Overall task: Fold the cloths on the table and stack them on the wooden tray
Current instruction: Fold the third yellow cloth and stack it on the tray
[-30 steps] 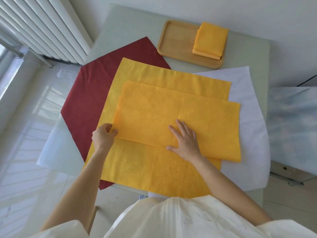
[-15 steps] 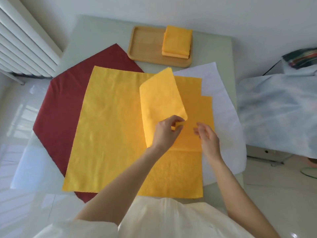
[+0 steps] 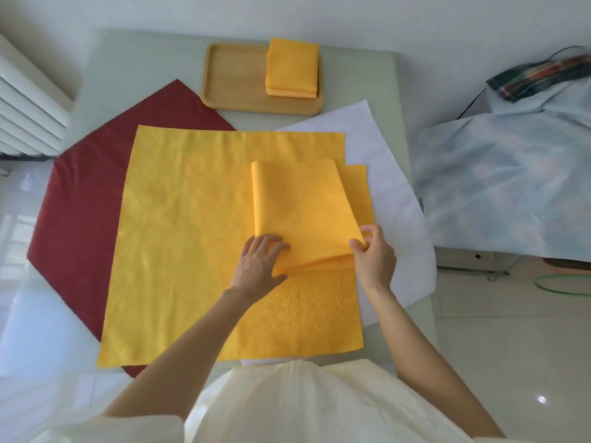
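Observation:
A half-folded yellow cloth (image 3: 300, 206) lies on top of a larger flat yellow cloth (image 3: 185, 238). Its left half is doubled over to the right, and the upper layer still bulges. My left hand (image 3: 260, 266) rests flat on its near left corner with the fingers spread. My right hand (image 3: 372, 255) pinches the near right corner of the upper layer. At the back of the table stands the wooden tray (image 3: 233, 78) with folded yellow cloths (image 3: 292, 68) stacked on its right side.
A dark red cloth (image 3: 83, 203) and a white cloth (image 3: 390, 187) lie spread under the yellow ones on the pale green table (image 3: 140, 65). A radiator (image 3: 25, 103) is at the left. A cloth-covered object (image 3: 511, 187) stands at the right.
The left half of the top yellow cloth has been carried over to the right and laid on the other half. My right hand now pinches its corner, my left hand presses the fold.

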The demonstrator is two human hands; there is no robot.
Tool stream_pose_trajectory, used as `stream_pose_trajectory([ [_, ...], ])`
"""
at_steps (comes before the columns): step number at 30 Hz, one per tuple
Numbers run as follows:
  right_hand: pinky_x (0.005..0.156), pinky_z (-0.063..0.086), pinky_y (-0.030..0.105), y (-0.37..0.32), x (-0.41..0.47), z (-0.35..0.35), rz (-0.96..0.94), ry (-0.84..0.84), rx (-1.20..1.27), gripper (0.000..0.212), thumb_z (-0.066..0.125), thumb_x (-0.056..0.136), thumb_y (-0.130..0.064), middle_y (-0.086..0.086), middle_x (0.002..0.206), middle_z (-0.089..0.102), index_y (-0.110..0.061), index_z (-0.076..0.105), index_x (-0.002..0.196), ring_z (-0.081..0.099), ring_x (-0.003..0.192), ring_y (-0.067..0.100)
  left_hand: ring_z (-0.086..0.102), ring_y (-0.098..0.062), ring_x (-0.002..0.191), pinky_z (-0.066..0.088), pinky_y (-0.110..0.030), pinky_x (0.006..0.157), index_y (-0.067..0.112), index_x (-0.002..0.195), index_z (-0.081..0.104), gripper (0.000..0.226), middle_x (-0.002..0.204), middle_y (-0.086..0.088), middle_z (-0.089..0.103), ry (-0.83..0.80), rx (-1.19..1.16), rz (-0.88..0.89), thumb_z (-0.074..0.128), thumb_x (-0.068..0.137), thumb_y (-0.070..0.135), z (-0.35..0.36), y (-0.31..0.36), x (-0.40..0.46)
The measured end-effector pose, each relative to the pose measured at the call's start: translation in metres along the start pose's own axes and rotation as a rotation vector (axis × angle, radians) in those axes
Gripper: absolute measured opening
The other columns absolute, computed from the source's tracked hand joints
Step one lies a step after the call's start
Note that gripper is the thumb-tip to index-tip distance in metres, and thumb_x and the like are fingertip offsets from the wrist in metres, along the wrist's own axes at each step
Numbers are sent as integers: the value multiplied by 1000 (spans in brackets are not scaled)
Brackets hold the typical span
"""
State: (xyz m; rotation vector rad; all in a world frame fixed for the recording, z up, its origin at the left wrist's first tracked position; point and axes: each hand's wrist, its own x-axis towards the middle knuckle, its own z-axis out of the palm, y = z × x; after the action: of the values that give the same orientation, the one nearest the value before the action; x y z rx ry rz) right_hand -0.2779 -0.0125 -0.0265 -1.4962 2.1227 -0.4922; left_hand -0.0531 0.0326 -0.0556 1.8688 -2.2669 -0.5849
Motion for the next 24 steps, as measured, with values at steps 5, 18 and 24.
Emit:
stream_pose_trajectory([
  [5,75,45,35,36,-5,-3,164,11,-63,31,61,89,-26,11,108,67,-11,57,116,62,96,29,50,-19,122,22,-46,112,23,114,58,46,121,3,59,40,7,120,76,72,29,4,-12,-5],
  [18,59,35,27,47,8,2,117,49,-141,20,58,91,-29,9,85,64,-9,59,97,56,76,24,43,-18,130,13,-48,113,22,116,62,38,129,2,57,-18,-22,200,59,78,15,1,-15,-9],
  [24,60,36,28,48,10,1,79,36,-197,22,57,91,-28,9,85,66,-8,60,99,59,76,24,53,-18,120,32,-48,108,23,97,63,27,117,4,62,35,12,180,74,74,30,4,-15,-10],
])
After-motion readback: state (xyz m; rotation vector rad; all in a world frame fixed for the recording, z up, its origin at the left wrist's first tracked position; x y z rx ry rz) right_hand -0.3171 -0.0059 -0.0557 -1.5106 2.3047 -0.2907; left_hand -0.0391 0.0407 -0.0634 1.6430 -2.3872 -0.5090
